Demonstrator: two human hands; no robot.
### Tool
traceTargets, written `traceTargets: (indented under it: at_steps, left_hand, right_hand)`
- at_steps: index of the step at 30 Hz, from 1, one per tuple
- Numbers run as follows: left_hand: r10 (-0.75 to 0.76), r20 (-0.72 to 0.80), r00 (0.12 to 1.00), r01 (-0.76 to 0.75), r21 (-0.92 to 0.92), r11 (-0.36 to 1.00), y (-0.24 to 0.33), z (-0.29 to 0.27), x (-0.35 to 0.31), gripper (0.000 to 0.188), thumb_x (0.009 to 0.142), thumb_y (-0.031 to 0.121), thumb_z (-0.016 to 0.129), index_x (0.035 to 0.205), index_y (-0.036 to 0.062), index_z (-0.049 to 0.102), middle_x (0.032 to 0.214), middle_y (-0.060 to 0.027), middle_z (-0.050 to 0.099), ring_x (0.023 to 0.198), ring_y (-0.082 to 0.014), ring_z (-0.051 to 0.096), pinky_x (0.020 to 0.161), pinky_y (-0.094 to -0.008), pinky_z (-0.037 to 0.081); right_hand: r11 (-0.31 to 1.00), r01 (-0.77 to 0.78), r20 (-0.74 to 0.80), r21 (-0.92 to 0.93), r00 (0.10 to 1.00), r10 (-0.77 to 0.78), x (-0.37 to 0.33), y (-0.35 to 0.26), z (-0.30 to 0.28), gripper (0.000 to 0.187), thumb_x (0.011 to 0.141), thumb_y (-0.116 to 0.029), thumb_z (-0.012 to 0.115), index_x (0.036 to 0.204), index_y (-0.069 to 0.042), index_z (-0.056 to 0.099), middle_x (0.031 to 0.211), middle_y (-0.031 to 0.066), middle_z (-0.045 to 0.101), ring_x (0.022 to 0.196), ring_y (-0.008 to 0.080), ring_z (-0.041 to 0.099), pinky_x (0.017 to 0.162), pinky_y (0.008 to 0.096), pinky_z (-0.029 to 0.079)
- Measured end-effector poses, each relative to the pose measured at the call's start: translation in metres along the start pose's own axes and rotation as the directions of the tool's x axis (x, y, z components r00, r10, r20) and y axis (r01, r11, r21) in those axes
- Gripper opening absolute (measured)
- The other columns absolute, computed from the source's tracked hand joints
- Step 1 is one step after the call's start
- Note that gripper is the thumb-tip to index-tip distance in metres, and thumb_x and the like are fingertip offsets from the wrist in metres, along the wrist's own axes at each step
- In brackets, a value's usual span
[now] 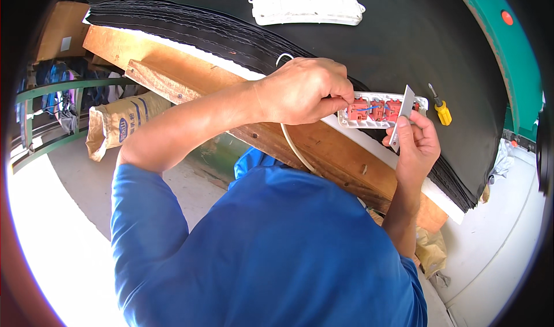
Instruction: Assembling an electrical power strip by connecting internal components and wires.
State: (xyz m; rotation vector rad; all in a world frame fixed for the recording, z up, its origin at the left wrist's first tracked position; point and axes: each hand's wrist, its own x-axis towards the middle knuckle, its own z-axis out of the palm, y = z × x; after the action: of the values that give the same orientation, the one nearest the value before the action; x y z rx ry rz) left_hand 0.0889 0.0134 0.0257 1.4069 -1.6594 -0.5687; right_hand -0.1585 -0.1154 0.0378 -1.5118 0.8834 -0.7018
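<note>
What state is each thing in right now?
White plastic power strip base: open, red inner parts exposed.
White plastic cover: off, lying apart on the black mat.
Yellow-handled screwdriver: lying unused.
Left hand: pinching inside the base.
Right hand: holding a flat grey piece.

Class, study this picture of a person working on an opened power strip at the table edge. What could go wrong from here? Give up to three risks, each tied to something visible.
1. The opened power strip sits at the edge of the black mat; a tug on its white cable might pull it off.
2. The left hand pinches a thin wire inside; it may slip or bend.
3. The yellow screwdriver lies loose beside the right hand and could be knocked away.
</note>
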Motion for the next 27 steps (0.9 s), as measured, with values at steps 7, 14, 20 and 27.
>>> traceTargets:
  at_steps: [7, 14, 20, 27]
  left_hand:
    - [-0.047, -0.005, 0.999, 0.047, 0.034, 0.998, 0.000, 0.002, 0.002, 0.008, 0.087, 0.002, 0.074, 0.094, 0.0033, 0.072, 0.087, -0.0114, 0.068, 0.082, -0.0316, 0.067, 0.071, -0.0414, 0.055]
    - [-0.117, -0.175, 0.978, 0.108, -0.058, 0.992, 0.007, -0.011, 0.001, 0.013, 0.102, 0.013, 0.067, 0.101, -0.0001, 0.067, 0.087, -0.0074, 0.067, 0.078, -0.0165, 0.064, 0.071, -0.0319, 0.054]
    - [-0.239, -0.494, 0.836, 0.327, 0.099, 0.940, 0.006, -0.042, -0.011, 0.034, 0.106, 0.025, 0.062, 0.083, 0.0000, 0.062, 0.068, -0.0170, 0.058, 0.062, -0.0360, 0.059, 0.061, -0.0440, 0.051]
    - [0.093, -0.256, 0.962, -0.037, 0.214, 0.976, 0.026, 0.002, -0.012, 0.046, 0.073, 0.012, 0.089, 0.113, 0.0032, 0.067, 0.111, -0.0157, 0.066, 0.096, -0.0334, 0.065, 0.082, -0.0424, 0.055]
  right_hand:
    - [1.000, -0.002, 0.005, -0.005, 1.000, 0.002, 0.000, 0.001, 0.000, 0.019, 0.100, -0.004, 0.068, 0.117, 0.004, 0.063, 0.081, 0.0119, 0.074, 0.064, 0.0132, 0.068, 0.061, 0.0269, 0.055]
    - [0.999, 0.031, 0.041, 0.032, 0.999, -0.032, 0.001, 0.002, -0.005, 0.021, 0.100, -0.006, 0.069, 0.118, 0.004, 0.063, 0.082, 0.0128, 0.074, 0.065, 0.0139, 0.068, 0.061, 0.0287, 0.057]
    - [0.995, -0.009, 0.095, 0.095, 0.995, 0.000, 0.001, 0.006, -0.012, 0.024, 0.102, -0.011, 0.068, 0.123, 0.002, 0.064, 0.086, 0.0138, 0.075, 0.068, 0.0153, 0.070, 0.060, 0.0301, 0.059]
    - [0.992, -0.029, 0.078, 0.125, 0.997, 0.020, 0.001, 0.004, -0.013, 0.025, 0.102, -0.013, 0.068, 0.122, 0.001, 0.064, 0.089, 0.0138, 0.076, 0.069, 0.0163, 0.071, 0.058, 0.0302, 0.059]
